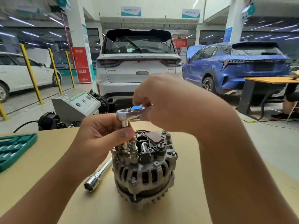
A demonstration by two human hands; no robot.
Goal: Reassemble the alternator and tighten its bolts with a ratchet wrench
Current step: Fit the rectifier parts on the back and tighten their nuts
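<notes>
Both forearms frame the alternator [143, 167] standing mid-table [48, 159]. My left hand [103, 135] pinches the socket ext. under the ratchet wrench [129, 113]; my right hand [165, 102] grips its handle. Housing looks assembled, so I'd say we're at tightening, w/ other bolts prob. left. Spare socket bar [97, 177] lies beside it.

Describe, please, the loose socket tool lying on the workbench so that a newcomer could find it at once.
Start at the alternator standing in the middle of the tan workbench. Just to its left a long chrome socket extension lies flat on the bench, its open hexagonal mouth towards the viewer. Unlike the ratchet wrench held above the alternator and the sockets in the green tool case, it lies loose and untouched.
</notes>
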